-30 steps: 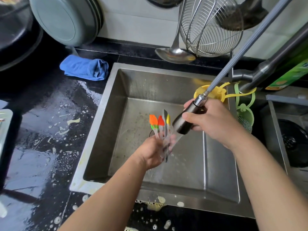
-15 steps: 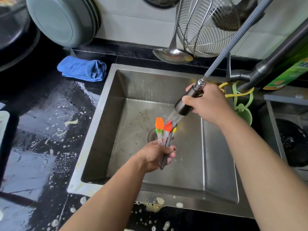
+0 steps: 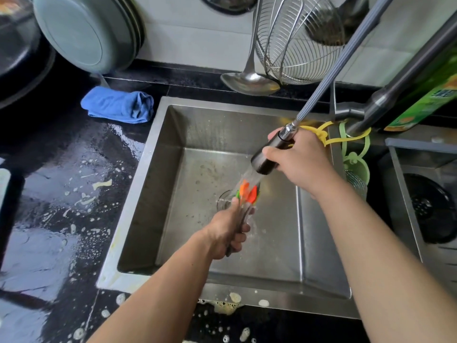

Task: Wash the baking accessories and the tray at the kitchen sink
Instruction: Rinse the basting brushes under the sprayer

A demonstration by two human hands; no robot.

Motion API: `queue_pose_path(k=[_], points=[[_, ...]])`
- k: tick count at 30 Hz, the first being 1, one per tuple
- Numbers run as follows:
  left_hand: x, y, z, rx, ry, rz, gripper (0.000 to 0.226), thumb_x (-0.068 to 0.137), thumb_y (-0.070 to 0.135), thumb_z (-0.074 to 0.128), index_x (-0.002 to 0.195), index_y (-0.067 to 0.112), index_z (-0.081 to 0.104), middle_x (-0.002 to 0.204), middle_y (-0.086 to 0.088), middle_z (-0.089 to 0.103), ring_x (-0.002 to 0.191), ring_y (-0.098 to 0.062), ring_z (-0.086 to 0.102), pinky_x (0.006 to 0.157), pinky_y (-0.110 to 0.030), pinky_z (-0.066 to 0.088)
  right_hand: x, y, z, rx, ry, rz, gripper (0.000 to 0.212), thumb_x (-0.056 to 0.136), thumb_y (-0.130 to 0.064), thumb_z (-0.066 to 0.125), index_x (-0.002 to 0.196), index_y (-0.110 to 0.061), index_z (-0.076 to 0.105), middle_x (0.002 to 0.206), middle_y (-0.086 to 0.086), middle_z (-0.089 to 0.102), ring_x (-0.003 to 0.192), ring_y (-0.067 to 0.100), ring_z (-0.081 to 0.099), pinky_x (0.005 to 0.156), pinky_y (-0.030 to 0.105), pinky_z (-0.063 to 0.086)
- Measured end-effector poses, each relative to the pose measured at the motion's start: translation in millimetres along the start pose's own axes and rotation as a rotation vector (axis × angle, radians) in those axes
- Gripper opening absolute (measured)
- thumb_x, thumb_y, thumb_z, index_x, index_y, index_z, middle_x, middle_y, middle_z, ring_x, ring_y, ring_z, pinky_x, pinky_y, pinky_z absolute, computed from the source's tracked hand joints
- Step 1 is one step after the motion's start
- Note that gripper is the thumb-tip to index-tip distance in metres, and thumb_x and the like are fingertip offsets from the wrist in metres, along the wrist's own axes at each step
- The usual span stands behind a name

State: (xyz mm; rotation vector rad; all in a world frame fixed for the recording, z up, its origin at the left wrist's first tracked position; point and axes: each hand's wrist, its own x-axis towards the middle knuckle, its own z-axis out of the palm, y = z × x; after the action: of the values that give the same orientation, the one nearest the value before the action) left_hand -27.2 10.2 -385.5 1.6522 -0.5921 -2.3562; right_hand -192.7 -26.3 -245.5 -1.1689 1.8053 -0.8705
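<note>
The baking accessories [image 3: 246, 194] are a small bunch of slim tools with orange, red and green tips (handles blurred by water), held upright over the drain of the steel sink [image 3: 138, 194] under the spray; a blue cloth [image 3: 118, 105] lies on the wet, foam-flecked black counter [image 3: 57, 206] left of the sink, and a ladle [image 3: 249, 82] and wire basket [image 3: 296, 45] hang behind it. The left hand [image 3: 228, 231] is curled tight round the handles; the right hand [image 3: 300, 162] grips the pull-out sprayer head [image 3: 269, 157] just above the tips.
</note>
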Motion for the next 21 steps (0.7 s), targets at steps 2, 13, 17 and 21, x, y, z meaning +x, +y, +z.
queue_pose_path(k=[2, 13, 17, 21], points=[[2.4, -1.9, -2.2, 0.037, 0.023, 0.017, 0.064, 0.094, 0.076, 0.041, 0.103, 0.017, 0.063, 0.063, 0.005, 0.045, 0.047, -0.009, 0.028, 0.042, -0.02, 0.019, 2.9, 2.1, 3.1, 0.006, 0.031, -0.01, 0.025, 0.07, -0.034, 0.075, 0.095, -0.031, 0.069, 0.094, -0.006, 0.07, 0.095, 0.021, 0.069, 0.087, 0.047, 0.06], [6.7, -10.4, -4.5, 0.088, 0.05, 0.207, 0.018, 0.107, 0.029, 0.052, 0.107, 0.011, 0.051, 0.067, -0.002, 0.048, 0.044, -0.013, 0.04, 0.044, -0.024, 0.035, 0.8, 5.5, -3.9, -0.002, -0.024, -0.005, 0.022, 0.07, -0.032, 0.078, 0.091, -0.03, 0.07, 0.094, -0.005, 0.072, 0.096, 0.022, 0.07, 0.087, 0.049, 0.06], [5.1, -6.2, -1.5, 0.182, 0.157, 0.094, 0.066, 0.097, 0.075, 0.032, 0.103, 0.016, 0.062, 0.062, 0.0, 0.039, 0.043, -0.012, 0.029, 0.041, -0.02, 0.025, -2.2, 2.9, -5.4, 0.037, -0.204, 0.009, 0.019, 0.085, -0.017, 0.078, 0.102, -0.02, 0.069, 0.101, 0.004, 0.073, 0.095, 0.021, 0.073, 0.081, 0.044, 0.063], [11.4, -8.3, -1.9, 0.178, 0.166, 0.133, 0.06, 0.102, 0.065, 0.029, 0.097, 0.013, 0.057, 0.06, 0.001, 0.042, 0.043, -0.012, 0.032, 0.045, -0.023, 0.028, 3.5, 7.4, 0.6, 0.007, -0.088, -0.016, 0.02, 0.082, -0.025, 0.078, 0.099, -0.03, 0.069, 0.1, -0.003, 0.071, 0.097, 0.021, 0.07, 0.086, 0.046, 0.061]])
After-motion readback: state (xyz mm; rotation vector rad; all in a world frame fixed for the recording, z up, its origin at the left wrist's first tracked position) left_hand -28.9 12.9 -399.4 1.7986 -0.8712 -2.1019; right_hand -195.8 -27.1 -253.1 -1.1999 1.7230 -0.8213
